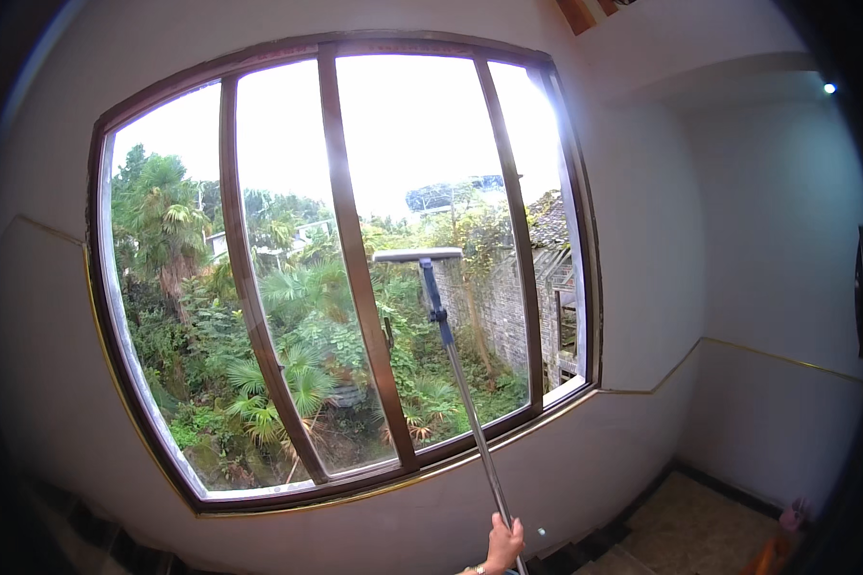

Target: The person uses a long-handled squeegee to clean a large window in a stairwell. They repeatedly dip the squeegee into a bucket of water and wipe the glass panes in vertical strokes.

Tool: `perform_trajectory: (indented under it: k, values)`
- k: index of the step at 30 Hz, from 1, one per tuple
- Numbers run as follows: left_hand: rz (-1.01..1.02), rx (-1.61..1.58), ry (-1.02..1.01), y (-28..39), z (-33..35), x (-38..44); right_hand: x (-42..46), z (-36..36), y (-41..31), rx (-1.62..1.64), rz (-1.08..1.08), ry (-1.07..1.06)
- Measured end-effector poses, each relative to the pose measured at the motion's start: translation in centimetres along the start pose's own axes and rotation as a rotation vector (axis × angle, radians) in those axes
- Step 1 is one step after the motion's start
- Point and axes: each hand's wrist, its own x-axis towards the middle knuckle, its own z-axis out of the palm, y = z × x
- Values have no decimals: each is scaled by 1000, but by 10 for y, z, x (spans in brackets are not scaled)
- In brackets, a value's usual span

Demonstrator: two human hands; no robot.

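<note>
My left hand (503, 545), coming in from the bottom edge with a band at the wrist, is closed around the metal pole (471, 410) of a window squeegee. The pole slants up and to the left to a blue joint (437, 315) and a wide, flat squeegee head (417, 254). This head lies in front of the right-middle glass pane (410, 144) of a brown-framed sliding window (352, 251); whether it touches the glass I cannot tell. My right hand is out of view.
Pale walls (640, 251) surround the window, with a gold trim line (769, 361) along them. Stairs (618, 560) and a floor landing (697, 525) lie at the lower right; dark steps (137, 553) are at the lower left. Outside stand palms (165, 223) and a brick building (503, 309).
</note>
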Motion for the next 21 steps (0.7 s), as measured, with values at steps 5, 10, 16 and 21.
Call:
perform_trajectory:
  k: [5, 10, 16, 21]
  values:
    - [85, 65, -129, 71, -2, 135, 103, -15, -112, -152, 191, -132]
    - [352, 99, -80, 174, 12, 301, 256, -1, -194, 50, -258, 148]
    - [437, 87, -78, 333, -15, 429, 392, -5, -311, 170, -231, 28]
    - [421, 127, -35, 288, -21, 441, 404, 19, -296, 158, -223, 30]
